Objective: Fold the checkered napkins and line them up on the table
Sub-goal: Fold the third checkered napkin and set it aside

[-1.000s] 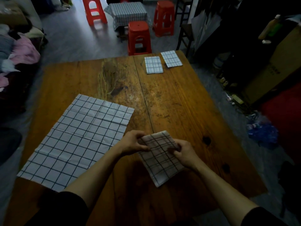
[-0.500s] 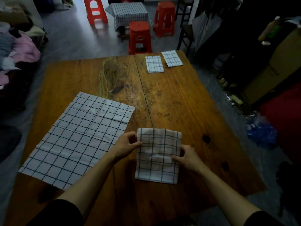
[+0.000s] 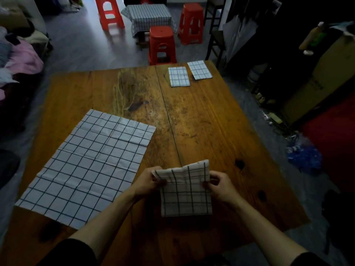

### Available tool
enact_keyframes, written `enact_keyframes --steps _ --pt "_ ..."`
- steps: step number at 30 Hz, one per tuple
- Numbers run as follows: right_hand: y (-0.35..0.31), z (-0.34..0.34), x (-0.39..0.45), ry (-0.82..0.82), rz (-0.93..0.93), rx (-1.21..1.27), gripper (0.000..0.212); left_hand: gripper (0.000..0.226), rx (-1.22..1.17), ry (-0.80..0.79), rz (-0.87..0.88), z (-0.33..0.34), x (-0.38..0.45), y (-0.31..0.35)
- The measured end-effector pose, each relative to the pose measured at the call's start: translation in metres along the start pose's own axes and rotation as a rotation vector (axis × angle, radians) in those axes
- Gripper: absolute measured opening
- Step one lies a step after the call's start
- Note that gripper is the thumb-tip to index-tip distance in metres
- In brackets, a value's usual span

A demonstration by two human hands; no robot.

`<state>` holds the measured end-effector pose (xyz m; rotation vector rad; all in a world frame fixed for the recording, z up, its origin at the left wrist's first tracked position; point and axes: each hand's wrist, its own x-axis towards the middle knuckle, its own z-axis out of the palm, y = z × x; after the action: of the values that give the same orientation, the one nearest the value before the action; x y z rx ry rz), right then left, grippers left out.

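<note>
A folded checkered napkin is near the front of the wooden table, its far edge lifted and bent toward me. My left hand pinches its left far corner and my right hand pinches its right far corner. A large unfolded checkered napkin lies flat on the left half of the table. Two small folded napkins, one and another, lie side by side at the far right edge.
A red stool stands just beyond the table's far edge, with two more stools and a small cloth-covered table behind it. Clothes are piled at the left. Boxes and clutter line the floor on the right.
The napkin was turned square to me and laid flat half a second ago. Now both hands have lifted its far edge and are bringing it toward me.
</note>
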<state>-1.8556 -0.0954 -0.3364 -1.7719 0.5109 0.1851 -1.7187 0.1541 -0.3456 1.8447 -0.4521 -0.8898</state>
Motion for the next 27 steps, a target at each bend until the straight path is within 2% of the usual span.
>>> enact_keyframes --steps 4,8,14,20,22,25,27 --pt "0.004 -0.008 0.001 0.028 -0.019 0.034 0.013 0.025 -0.072 -0.036 0.044 -0.003 -0.001 0.008" --pt "0.006 -0.006 0.004 0.066 -0.09 0.0 0.003 0.027 -0.135 0.03 0.059 -0.002 -0.004 0.015" --pt "0.014 -0.002 0.005 0.12 -0.081 -0.008 0.029 0.012 -0.213 0.031 0.003 -0.011 -0.005 0.003" --pt "0.025 -0.007 0.008 0.077 0.012 -0.097 0.021 0.02 -0.186 -0.001 -0.113 -0.013 -0.006 -0.01" --pt "0.027 -0.005 0.007 0.088 0.048 -0.149 0.02 0.022 -0.103 -0.005 -0.129 -0.01 -0.006 -0.013" --pt "0.03 0.001 0.006 0.153 0.042 -0.255 0.035 0.022 0.299 0.07 -0.041 -0.005 -0.003 -0.022" --pt "0.031 0.005 0.005 0.207 -0.002 -0.368 0.04 0.02 0.476 0.109 0.034 -0.001 -0.002 -0.025"
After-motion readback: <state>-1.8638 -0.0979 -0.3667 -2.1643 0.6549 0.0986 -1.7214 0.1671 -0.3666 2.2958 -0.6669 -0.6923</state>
